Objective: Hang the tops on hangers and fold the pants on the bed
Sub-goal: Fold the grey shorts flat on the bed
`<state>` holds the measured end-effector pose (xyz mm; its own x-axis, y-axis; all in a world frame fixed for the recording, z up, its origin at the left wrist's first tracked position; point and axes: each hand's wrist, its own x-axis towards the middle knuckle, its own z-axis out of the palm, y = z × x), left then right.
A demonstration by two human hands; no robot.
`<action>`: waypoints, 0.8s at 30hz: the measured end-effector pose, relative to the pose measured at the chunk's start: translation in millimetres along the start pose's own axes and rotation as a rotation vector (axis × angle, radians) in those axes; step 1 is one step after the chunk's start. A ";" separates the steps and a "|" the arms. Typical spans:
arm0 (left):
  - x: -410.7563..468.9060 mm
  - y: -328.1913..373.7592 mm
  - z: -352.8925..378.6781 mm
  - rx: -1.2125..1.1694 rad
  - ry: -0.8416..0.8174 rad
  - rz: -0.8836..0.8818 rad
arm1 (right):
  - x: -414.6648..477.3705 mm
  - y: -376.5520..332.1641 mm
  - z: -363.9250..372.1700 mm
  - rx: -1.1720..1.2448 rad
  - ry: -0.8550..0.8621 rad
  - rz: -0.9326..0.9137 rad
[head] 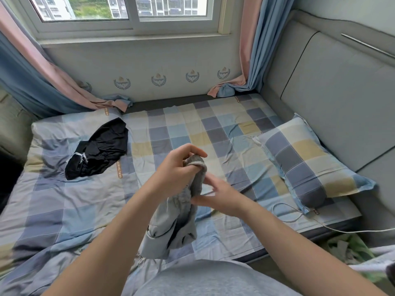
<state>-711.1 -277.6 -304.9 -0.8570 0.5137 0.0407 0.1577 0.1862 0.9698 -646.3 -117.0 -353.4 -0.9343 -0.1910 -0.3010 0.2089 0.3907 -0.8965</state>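
A grey garment [171, 227] is held up above the near middle of the bed [213, 124], clear of the checked cover. Its upper end is bunched in the left hand [179, 167], whose fingers are curled tightly round the cloth, and the rest hangs down in loose folds toward the near edge. The right hand [218, 195] is set against the garment just below the left hand. It is blurred: the thumb is seen lying on the cloth, but whether the fingers are closed on it cannot be told.

A black garment [100, 150] lies crumpled on the far left part of the bed, well apart from both hands. A checked pillow [305, 165] rests at the right side, against the grey padded headboard [333, 99]. A white cable [299, 218] is looped on the cover near the pillow's near corner and trails off to the right. Pink and blue curtains [254, 50] hang at both sides of the window [132, 18] on the far wall — their ends are pooled on the bed.
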 end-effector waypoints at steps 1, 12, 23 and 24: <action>-0.4 2.0 -1.5 -0.006 -0.005 0.016 | 3.1 -1.8 6.8 -0.027 -0.002 0.000; -16.9 -58.4 -48.1 0.589 0.244 -0.094 | 13.4 29.4 -43.0 -0.335 0.568 -0.062; -53.0 -142.8 -89.8 0.607 0.436 -0.476 | -7.0 89.7 -110.6 -0.465 0.815 0.206; -56.0 -147.0 -94.3 0.603 0.451 -0.494 | -9.7 96.0 -116.5 -0.456 0.835 0.252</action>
<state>-732.6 -412.8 -427.1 -0.9864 -0.0951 -0.1342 -0.1583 0.7716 0.6162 -650.8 27.2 -398.7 -0.8181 0.5748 0.0175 0.4628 0.6762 -0.5732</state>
